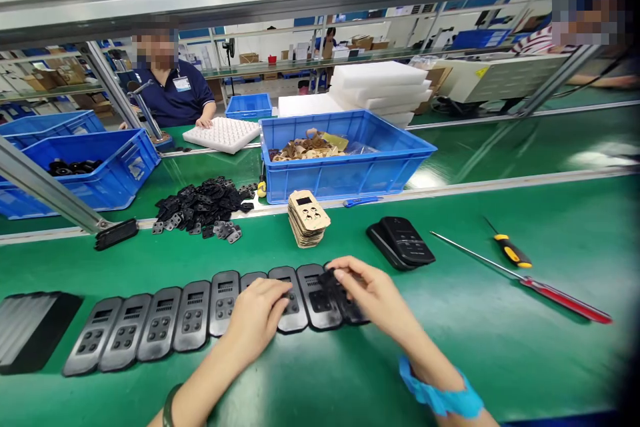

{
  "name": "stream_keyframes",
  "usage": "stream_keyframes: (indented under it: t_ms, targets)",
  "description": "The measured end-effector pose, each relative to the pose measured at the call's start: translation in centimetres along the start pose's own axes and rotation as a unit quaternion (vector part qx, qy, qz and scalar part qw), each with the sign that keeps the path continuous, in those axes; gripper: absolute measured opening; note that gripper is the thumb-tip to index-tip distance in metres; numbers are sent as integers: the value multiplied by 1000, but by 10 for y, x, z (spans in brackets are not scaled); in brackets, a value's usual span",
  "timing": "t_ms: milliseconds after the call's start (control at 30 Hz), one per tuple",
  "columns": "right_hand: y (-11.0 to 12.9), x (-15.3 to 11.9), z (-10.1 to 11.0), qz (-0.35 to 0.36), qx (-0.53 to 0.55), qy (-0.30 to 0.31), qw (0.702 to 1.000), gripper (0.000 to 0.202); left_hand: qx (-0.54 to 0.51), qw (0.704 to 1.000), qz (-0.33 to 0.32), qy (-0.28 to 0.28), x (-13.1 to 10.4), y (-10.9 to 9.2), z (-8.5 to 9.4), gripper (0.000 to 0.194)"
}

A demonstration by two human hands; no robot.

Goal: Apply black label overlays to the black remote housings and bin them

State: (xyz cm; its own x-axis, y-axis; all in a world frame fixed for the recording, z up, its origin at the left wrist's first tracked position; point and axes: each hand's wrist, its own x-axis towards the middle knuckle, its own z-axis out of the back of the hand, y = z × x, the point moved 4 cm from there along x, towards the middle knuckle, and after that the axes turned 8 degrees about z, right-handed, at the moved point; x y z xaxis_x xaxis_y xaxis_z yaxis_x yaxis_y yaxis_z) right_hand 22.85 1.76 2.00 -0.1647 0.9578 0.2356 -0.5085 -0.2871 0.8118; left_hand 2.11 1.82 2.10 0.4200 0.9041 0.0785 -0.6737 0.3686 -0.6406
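Observation:
A row of black plastic device covers (193, 320), each with a display slot and button holes, lies side by side in front of me. My left hand (257, 313) rests over the covers right of the middle, its fingers curled together at the button area of one cover (290, 273); what lies under the fingertips is hidden. Between the thumb and fingers of my right hand (373, 290) is a small black keypad piece (327, 277), just above the right end of the row. That hand partly covers the last cover (354, 312).
Behind the row are a pile of black keypads (200, 203), a stack of tan plates (306, 217) and a blue bin (345, 173). Black covers (401, 242) and two screwdrivers, one red-handled (565, 299), lie right. A co-worker (173, 97) sits opposite, touching white foam (223, 135).

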Motion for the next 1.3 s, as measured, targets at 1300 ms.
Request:
stream_keyframes:
  t_ms: [1300]
  targets:
    - [-34,-38,22,161,-179,112,964,27,138,986,-39,-84,-42,48,13,22]
